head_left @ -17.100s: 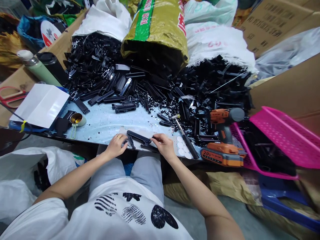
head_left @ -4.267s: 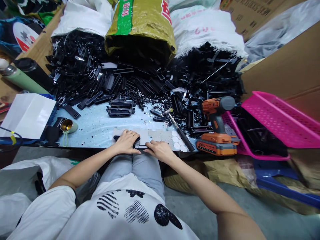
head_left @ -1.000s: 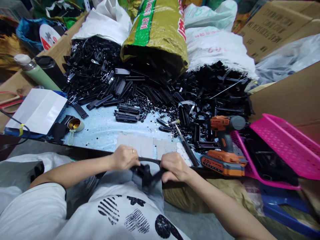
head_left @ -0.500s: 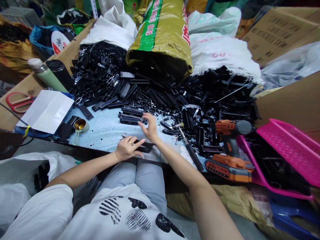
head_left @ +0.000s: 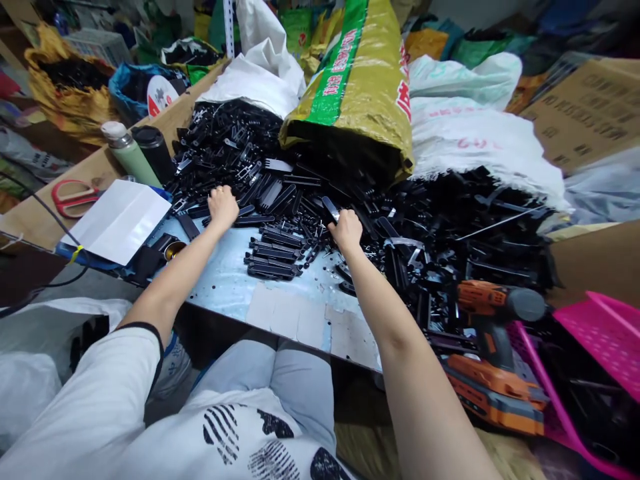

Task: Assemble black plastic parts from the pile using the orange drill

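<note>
Both my arms reach far across the table into a big heap of black plastic parts (head_left: 280,167). My left hand (head_left: 223,206) rests on long black strips at the heap's left edge, fingers curled down onto them. My right hand (head_left: 345,230) is closed round a long black plastic strip (head_left: 330,208) that sticks up from its fist. Between my hands lies a small stack of assembled black pieces (head_left: 273,253) on the pale blue tabletop (head_left: 225,280).
A yellow-green sack (head_left: 360,87) and white sacks (head_left: 465,133) spill parts at the back. An orange cordless drill (head_left: 493,360) and a pink basket (head_left: 600,347) stand at the right. At the left are a white sheet (head_left: 120,220), two flasks (head_left: 143,153), red scissors (head_left: 70,197).
Both hands left the near table edge and stretched forward into the heap. The left hand let go of the piece it held there. The right hand has closed on a strip.
</note>
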`<action>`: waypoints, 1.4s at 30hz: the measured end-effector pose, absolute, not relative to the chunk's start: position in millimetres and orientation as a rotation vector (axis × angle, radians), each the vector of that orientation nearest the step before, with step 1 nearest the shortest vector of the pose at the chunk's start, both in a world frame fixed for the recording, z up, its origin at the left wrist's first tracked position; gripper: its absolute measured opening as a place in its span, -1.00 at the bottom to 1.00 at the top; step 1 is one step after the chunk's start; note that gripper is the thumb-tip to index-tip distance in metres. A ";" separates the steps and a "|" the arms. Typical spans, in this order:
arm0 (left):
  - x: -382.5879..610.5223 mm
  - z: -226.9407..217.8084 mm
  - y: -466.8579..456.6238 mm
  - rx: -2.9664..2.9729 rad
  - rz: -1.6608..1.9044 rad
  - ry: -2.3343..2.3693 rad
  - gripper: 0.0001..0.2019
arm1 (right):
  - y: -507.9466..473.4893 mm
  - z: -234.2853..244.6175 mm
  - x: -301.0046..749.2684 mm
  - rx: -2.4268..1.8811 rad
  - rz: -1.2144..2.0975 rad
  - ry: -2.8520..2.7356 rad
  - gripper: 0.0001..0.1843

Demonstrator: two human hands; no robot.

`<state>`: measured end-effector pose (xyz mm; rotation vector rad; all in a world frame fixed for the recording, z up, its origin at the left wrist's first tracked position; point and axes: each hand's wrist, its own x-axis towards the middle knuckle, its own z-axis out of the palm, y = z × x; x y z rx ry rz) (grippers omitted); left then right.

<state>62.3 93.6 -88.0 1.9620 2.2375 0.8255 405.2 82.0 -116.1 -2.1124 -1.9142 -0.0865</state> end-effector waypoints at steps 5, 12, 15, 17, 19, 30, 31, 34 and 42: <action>15.5 -94.0 162.0 1.667 0.929 2.328 -0.86 | 50.8 -102.6 422.9 -1.999 0.167 -1.697 -0.67; -2.1 -92.9 178.3 1.731 0.893 2.222 -0.84 | -24.2 -94.8 422.1 -1.562 0.881 -1.369 -0.52; 2.4 -84.5 173.4 1.754 0.911 2.207 -0.95 | -55.1 -94.7 409.8 -1.412 1.242 -1.133 -0.55; 15.2 -76.6 163.2 1.769 0.949 2.186 -0.82 | -71.5 -93.7 399.5 -1.313 1.420 -1.032 -0.49; 38.1 -69.4 142.3 1.797 0.990 2.140 -0.66 | -84.0 -91.9 388.8 -1.234 1.536 -0.957 -0.44; 186.1 -67.7 -120.6 1.943 0.891 1.115 -0.50 | -132.5 -89.1 343.0 -1.148 1.478 -0.972 -0.21; 188.3 -67.6 -129.7 1.944 0.918 1.091 -0.53 | -137.1 -90.0 343.1 -1.160 1.448 -1.011 -0.25; 185.4 -68.1 -139.7 1.940 1.017 1.059 -0.69 | -152.7 -92.9 353.5 -1.213 1.197 -1.330 -0.38; 160.7 -92.0 -150.6 1.799 0.940 1.227 -0.61 | -192.8 -103.6 386.3 -1.464 0.610 -2.329 -0.67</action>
